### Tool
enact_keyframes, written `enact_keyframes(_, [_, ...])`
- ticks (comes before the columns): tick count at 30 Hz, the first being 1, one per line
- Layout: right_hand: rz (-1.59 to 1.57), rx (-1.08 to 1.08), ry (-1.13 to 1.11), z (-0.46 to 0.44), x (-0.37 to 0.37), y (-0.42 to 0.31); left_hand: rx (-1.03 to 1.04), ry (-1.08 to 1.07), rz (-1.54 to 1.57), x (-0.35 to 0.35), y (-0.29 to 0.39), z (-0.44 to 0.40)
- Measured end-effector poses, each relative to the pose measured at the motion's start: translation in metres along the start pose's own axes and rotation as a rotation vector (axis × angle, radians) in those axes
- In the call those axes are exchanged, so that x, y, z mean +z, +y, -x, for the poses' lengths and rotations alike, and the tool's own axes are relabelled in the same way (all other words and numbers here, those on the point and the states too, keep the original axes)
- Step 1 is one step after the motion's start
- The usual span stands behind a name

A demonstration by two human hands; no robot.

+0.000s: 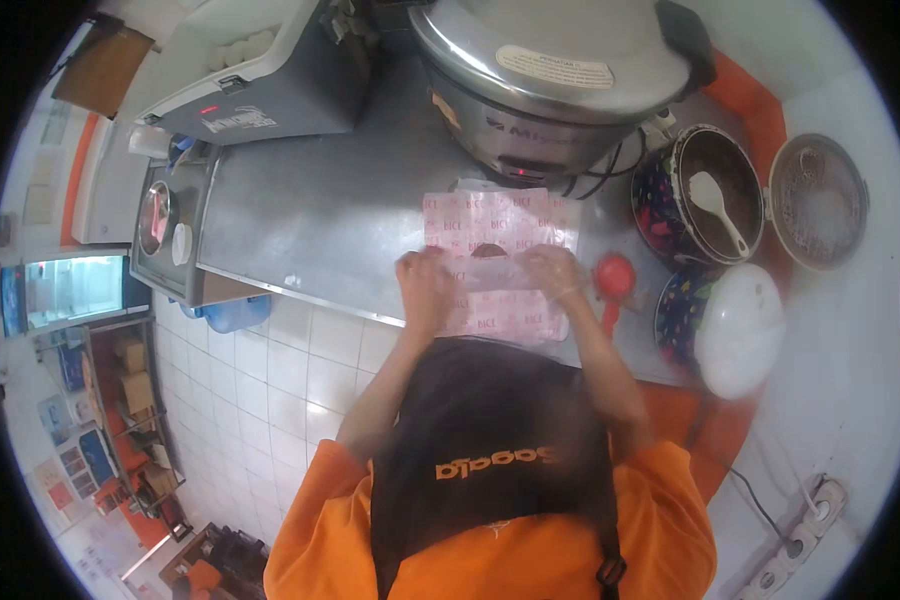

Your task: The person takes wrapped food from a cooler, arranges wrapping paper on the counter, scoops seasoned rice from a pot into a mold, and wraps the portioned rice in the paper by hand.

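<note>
On the steel counter in front of me lies a pale wrapping paper (533,318) printed with pink lettering. My left hand (426,288) is closed at one end of a thin translucent plastic sheet (490,274) stretched across it. The other end is pinched in my right hand (554,270), which is blurred a little. Just behind the sheet's far edge shows a small brown rounded thing (489,250), partly covered; its kind is unclear. Close to my right hand rests a red ladle-like scoop (614,275).
Behind the paper stands a large steel rice cooker (560,110). To the right are a patterned pot (656,205) with a white rice paddle (715,210), a clear lid (818,200) and a white lid (738,330). A grey cooler box (290,100) occupies the back left.
</note>
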State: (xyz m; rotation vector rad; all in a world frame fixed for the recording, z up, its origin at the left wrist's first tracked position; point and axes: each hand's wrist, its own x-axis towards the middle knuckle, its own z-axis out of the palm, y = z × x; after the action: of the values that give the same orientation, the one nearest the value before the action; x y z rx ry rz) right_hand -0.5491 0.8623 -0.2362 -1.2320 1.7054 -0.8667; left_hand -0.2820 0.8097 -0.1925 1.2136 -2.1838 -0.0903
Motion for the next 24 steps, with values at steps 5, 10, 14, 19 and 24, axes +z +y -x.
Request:
enact_keyframes(5, [0.065,-0.050,0.108,0.010,-0.006,0.005,0.257,-0.396,0.320,0.023,0.040,0.018])
enact_keyframes(10, [0.608,0.068,-0.199,0.052,-0.044,-0.023,0.210,-0.397,0.310,0.029,0.032,0.019])
enact_keyframes(14, [0.280,-0.038,-0.249,0.047,-0.050,0.003,0.205,-0.332,0.376,0.030,0.033,0.007])
enact_keyframes(19, [-0.032,0.006,-0.028,-0.036,-0.025,0.025,0.231,-0.286,0.366,0.048,0.013,0.009])
enact_keyframes(24, [-0.149,-0.122,0.165,-0.096,0.005,-0.001,0.028,-0.302,0.400,0.040,0.016,-0.019])
